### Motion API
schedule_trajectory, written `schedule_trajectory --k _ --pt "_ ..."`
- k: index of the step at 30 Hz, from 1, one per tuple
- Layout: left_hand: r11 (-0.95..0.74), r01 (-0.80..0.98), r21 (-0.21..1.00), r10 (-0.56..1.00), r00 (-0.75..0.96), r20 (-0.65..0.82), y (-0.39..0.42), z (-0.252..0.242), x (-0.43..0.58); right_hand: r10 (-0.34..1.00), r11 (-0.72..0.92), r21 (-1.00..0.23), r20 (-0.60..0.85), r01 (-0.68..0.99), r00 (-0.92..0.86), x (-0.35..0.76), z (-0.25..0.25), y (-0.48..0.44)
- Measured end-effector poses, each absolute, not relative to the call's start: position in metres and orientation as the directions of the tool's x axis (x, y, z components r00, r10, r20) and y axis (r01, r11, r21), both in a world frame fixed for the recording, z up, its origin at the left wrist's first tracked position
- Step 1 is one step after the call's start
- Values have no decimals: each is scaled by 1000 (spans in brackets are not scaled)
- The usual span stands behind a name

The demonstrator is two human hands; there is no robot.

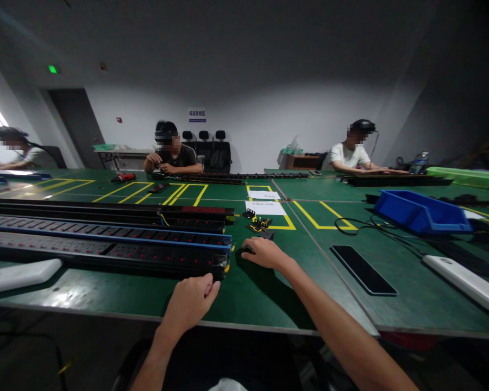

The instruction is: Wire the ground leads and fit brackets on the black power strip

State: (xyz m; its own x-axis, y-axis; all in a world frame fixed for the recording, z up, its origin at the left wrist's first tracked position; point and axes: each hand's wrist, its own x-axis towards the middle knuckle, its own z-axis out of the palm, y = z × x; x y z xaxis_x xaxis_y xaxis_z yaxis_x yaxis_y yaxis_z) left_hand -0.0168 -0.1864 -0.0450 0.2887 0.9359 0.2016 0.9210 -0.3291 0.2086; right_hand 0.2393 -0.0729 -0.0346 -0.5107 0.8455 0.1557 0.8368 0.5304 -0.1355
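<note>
My left hand (191, 301) is closed, its thumb and fingers curled at the near end of the front black power strip (163, 260). Whether anything is inside that hand is hidden. To its right, my right hand (265, 252) is held low over the green tabletop, fingers curled together beside the ends of the strips; what they hold, if anything, I cannot make out. A blue-edged strip (146, 232) lies behind the front one. Just beyond my right fingers is a small cluster of black and yellow parts (261, 222).
On the right are a phone (363, 270), a white power bank (464, 282) with a cable and a blue bin (421, 210). A white device (22, 276) lies at left. Paper labels (264, 208) lie behind the parts. Several people sit across the table (285, 304).
</note>
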Motion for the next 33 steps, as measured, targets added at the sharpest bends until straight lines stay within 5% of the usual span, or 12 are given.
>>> schedule_trajectory --k 33 --pt "-336 926 173 931 298 211 -185 -48 -18 862 467 -137 290 874 -415 234 -23 -79"
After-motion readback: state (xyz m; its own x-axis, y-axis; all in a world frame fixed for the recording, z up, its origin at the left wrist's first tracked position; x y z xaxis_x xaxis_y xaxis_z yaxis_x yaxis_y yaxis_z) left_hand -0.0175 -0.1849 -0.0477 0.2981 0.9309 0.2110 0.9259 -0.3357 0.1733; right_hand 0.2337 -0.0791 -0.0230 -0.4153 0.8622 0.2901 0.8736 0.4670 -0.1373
